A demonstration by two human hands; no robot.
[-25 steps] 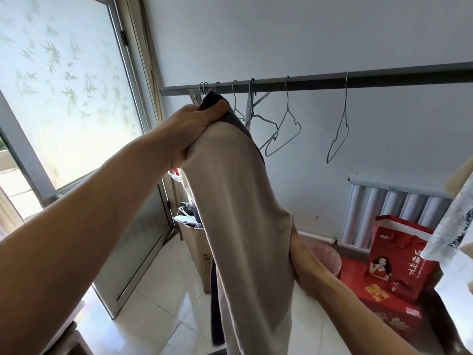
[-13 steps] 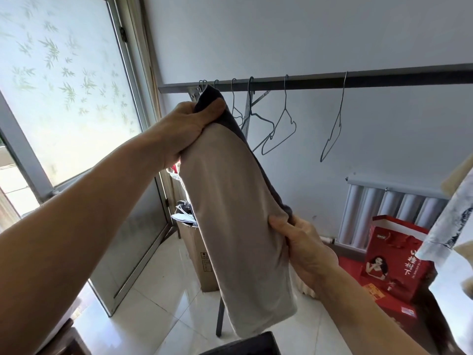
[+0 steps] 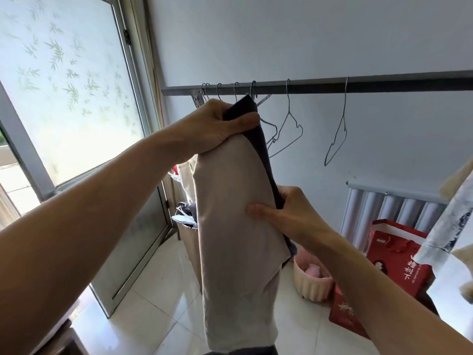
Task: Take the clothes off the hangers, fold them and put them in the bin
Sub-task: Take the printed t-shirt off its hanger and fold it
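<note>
A beige garment with a dark grey edge hangs lengthwise in front of me. My left hand grips its top end just below the metal rail. My right hand pinches its right edge about halfway down, thumb across the front. Several bare wire hangers dangle from the rail behind it. A pale pink ribbed bin stands on the floor at the lower right, with something pink inside.
A cardboard box holding dark items stands by the frosted window door. Red gift boxes and a white radiator sit at right. A white patterned cloth hangs at the right edge. White tiled floor lies below.
My right hand has come from behind the garment's lower part up to its right edge at mid-height. The lower part has been lifted and the garment hangs shorter. My left hand keeps its grip.
</note>
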